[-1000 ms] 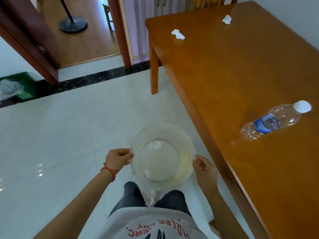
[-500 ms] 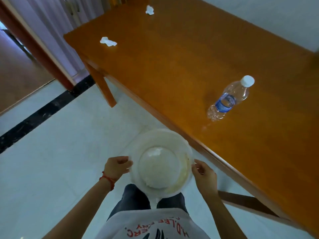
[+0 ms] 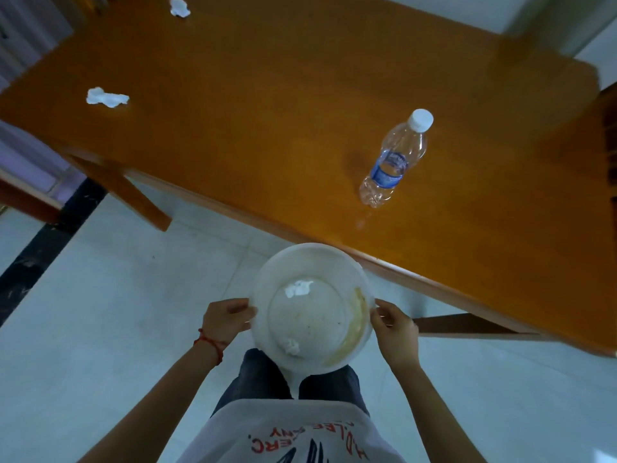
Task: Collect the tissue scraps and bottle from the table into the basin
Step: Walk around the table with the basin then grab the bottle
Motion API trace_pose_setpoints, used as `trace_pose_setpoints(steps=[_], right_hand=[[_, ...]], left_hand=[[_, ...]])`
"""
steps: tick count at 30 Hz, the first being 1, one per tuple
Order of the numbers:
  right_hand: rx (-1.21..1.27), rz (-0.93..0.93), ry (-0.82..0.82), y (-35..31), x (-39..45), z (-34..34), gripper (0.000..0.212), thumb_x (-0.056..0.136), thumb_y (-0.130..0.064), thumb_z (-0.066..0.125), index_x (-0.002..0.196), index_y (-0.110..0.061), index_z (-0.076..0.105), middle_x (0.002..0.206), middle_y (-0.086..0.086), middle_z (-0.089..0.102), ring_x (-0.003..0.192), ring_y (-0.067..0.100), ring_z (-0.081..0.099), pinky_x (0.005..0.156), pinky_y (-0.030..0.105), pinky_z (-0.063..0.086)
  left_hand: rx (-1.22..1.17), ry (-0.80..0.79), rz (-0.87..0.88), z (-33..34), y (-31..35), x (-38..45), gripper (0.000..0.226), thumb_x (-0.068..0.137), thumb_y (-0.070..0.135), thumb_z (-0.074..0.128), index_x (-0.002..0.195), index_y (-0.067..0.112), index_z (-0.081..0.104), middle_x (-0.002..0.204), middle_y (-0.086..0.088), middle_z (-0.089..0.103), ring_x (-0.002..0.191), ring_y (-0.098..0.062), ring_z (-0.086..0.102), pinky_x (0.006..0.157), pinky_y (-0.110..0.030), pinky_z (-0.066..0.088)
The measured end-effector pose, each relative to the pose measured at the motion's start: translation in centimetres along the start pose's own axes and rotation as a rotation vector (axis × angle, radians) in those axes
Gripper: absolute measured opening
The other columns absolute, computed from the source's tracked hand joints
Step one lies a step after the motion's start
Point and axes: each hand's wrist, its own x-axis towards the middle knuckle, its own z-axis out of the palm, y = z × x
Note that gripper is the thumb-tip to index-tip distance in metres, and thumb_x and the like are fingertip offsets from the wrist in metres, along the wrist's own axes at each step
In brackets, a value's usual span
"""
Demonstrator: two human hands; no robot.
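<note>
From the head camera, the left hand (image 3: 227, 320) and the right hand (image 3: 395, 324) each curl their fingers closed over opposite sides of the rim of a round translucent white plastic basin (image 3: 263, 285), holding it level above the pale tiled floor (image 3: 100, 312). Between the two sets of fingers, inside the basin, lie two crumpled white tissue scraps: one (image 3: 298, 288) at its far side, one (image 3: 289, 346) at its near side. Beyond the right fingers, on the orange-brown wooden table (image 3: 267, 95), a clear plastic bottle with a white cap and blue label (image 3: 392, 162) lies on its side. Well beyond the left fingers, two more white tissue scraps (image 3: 107, 98) (image 3: 179, 7) rest on the table.
</note>
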Motion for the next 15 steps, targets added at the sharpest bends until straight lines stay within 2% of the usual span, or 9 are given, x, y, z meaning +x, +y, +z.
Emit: trace_pose_setpoints(steps=[4,6,9,11,12,13,15], right_hand=[[-0.005,0.021,-0.01,0.3,0.4,-0.1,0.025,0.089,-0.02,0.055,0.111,-0.011,0.064,0.101,0.007,0.071,0.078,0.011,0.058,0.075,0.021,0.045],[-0.016,0.025,-0.024,0.5,0.6,-0.1,0.025,0.09,-0.023,0.054,0.111,-0.013,0.064,0.102,0.006,0.071,0.078,0.01,0.058,0.075,0.02,0.045],[-0.051,0.023,-0.056,0.8,0.9,-0.3,0.025,0.09,-0.024,0.054,0.11,-0.014,0.064,0.098,0.003,0.071,0.075,0.009,0.058,0.075,0.02,0.046],[-0.097,0.015,-0.075,0.8,1.2,-0.7,0.028,0.089,-0.029,0.054,0.11,-0.015,0.064,0.104,0.004,0.071,0.079,0.011,0.06,0.078,0.024,0.05],[-0.121,0.02,-0.069,0.7,1.5,-0.9,0.03,0.088,-0.034,0.055,0.111,-0.015,0.063,0.109,0.004,0.069,0.082,0.012,0.061,0.08,0.028,0.052],[-0.135,0.033,-0.05,0.3,1.9,-1.2,0.034,0.087,-0.038,0.055,0.112,-0.016,0.062,0.113,0.003,0.067,0.085,0.013,0.061,0.081,0.03,0.053],[-0.108,0.03,0.017,-0.8,3.1,-2.0,0.04,0.085,-0.041,0.056,0.117,-0.017,0.059,0.118,0.004,0.064,0.089,0.012,0.059,0.08,0.029,0.05]], left_hand=[[0.009,-0.007,0.0,0.4,0.1,0.4,0.031,0.077,-0.007,0.061,0.108,-0.009,0.061,0.077,0.005,0.06,0.07,-0.018,0.058,0.047,-0.012,0.053],[0.032,-0.006,0.003,0.4,-0.1,0.7,0.03,0.078,-0.006,0.061,0.108,-0.008,0.061,0.078,0.004,0.061,0.073,-0.026,0.06,0.054,-0.016,0.055],[0.028,0.007,0.018,0.4,-0.6,0.9,0.03,0.078,-0.003,0.062,0.108,-0.008,0.062,0.09,-0.009,0.065,0.086,-0.035,0.059,0.058,-0.021,0.058],[0.032,0.016,0.026,0.5,-0.9,1.1,0.029,0.078,-0.003,0.061,0.107,-0.007,0.062,0.095,-0.014,0.063,0.088,-0.036,0.059,0.071,-0.034,0.058],[0.039,0.018,0.026,0.5,-1.1,1.1,0.028,0.078,-0.003,0.061,0.106,-0.007,0.063,0.091,-0.013,0.065,0.088,-0.036,0.059,0.078,-0.039,0.055],[0.048,0.024,0.024,0.6,-1.1,1.1,0.025,0.078,-0.003,0.061,0.103,-0.006,0.064,0.081,-0.01,0.068,0.084,-0.035,0.06,0.079,-0.039,0.055],[0.067,0.027,0.016,0.7,-1.2,1.3,0.013,0.078,-0.003,0.061,0.082,0.005,0.07,0.054,0.008,0.069,0.072,-0.027,0.062,0.064,-0.027,0.058]])
